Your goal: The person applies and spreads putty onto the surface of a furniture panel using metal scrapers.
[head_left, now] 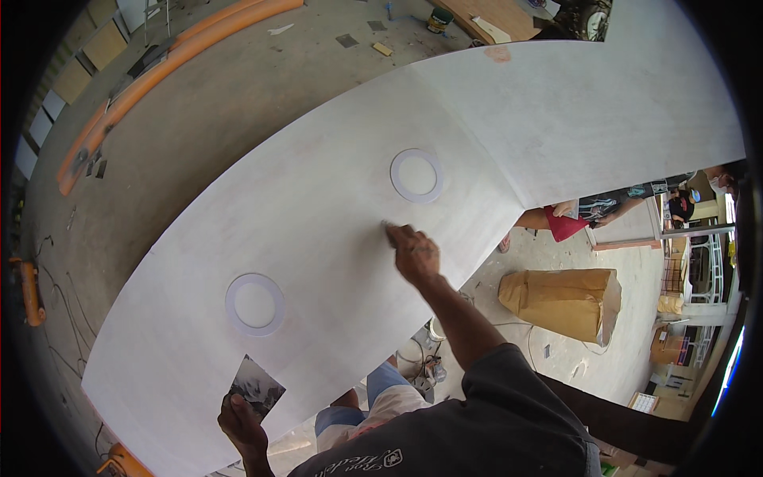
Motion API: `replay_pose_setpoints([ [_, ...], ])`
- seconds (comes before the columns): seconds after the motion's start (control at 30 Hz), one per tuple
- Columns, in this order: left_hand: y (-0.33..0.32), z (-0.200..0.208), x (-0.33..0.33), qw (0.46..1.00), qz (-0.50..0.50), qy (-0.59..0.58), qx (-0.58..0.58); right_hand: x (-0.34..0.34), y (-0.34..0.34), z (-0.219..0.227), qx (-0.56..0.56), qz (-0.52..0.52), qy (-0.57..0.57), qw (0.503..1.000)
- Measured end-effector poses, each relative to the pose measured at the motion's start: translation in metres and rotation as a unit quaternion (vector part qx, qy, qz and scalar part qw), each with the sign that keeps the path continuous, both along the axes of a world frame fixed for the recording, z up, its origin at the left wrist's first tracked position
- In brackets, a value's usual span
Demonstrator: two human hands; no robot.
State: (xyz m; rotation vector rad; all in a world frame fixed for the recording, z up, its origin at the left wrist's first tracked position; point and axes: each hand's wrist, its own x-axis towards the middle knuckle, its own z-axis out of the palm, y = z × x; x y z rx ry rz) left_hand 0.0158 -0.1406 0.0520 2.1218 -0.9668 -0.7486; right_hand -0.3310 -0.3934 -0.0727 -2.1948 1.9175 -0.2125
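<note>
A large curved white panel fills the middle of the view, with two ring shapes on it, one upper ring and one lower ring. My right hand is stretched out onto the panel just below the upper ring, fingers closed on a small scraper-like tool pressed to the surface. My left hand is at the panel's near edge and holds a flat square plate smeared with grey and white filler.
A brown paper sack stands on the concrete floor to the right. Long orange beams lie at upper left. Another person sits behind the panel's right edge. Buckets and cables lie under the panel near my legs.
</note>
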Motion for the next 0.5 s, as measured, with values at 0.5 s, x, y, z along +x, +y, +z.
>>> replay_pose_setpoints([
  [0.5,0.011,-0.001,0.003,0.998,0.058,-0.014,-0.030,-0.016,-0.181,-0.018,0.092,0.078,0.089,0.989],
])
